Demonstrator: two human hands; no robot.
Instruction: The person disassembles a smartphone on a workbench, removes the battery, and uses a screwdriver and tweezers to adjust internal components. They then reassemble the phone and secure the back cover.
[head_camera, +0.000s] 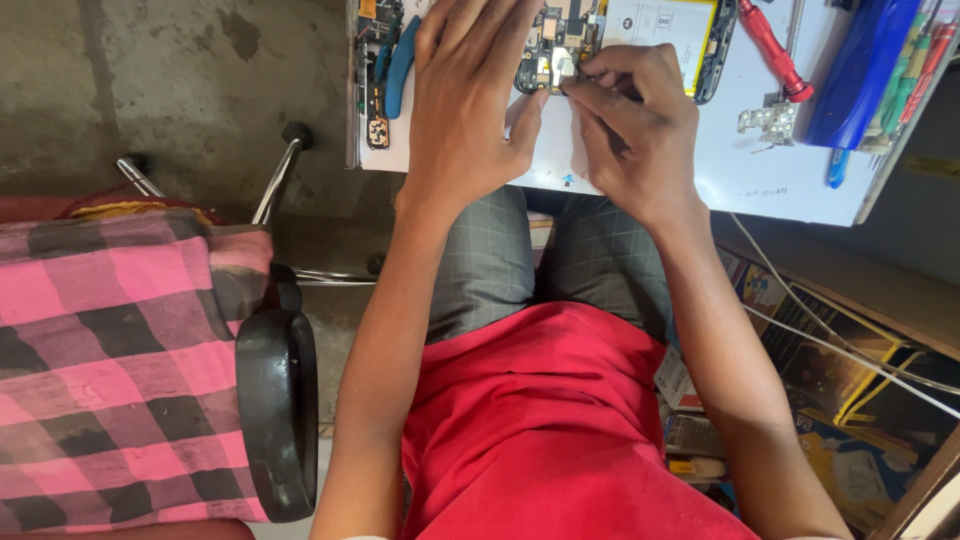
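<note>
An opened phone (640, 40) lies on the white work board (720, 160), its circuit board and pale battery exposed. My left hand (470, 100) rests flat over the phone's left part, fingers spread. My right hand (635, 125) is pinched around a thin dark tool (585, 72) whose tip touches the circuit board near the phone's middle.
A red-handled screwdriver (775, 50), a small metal shield part (768, 122), a blue case with tools (860, 70) and blue-handled pliers (400, 60) lie on the board. A chair draped with pink checked cloth (110, 360) stands to the left. Boxes and white cables (830, 350) sit at the right.
</note>
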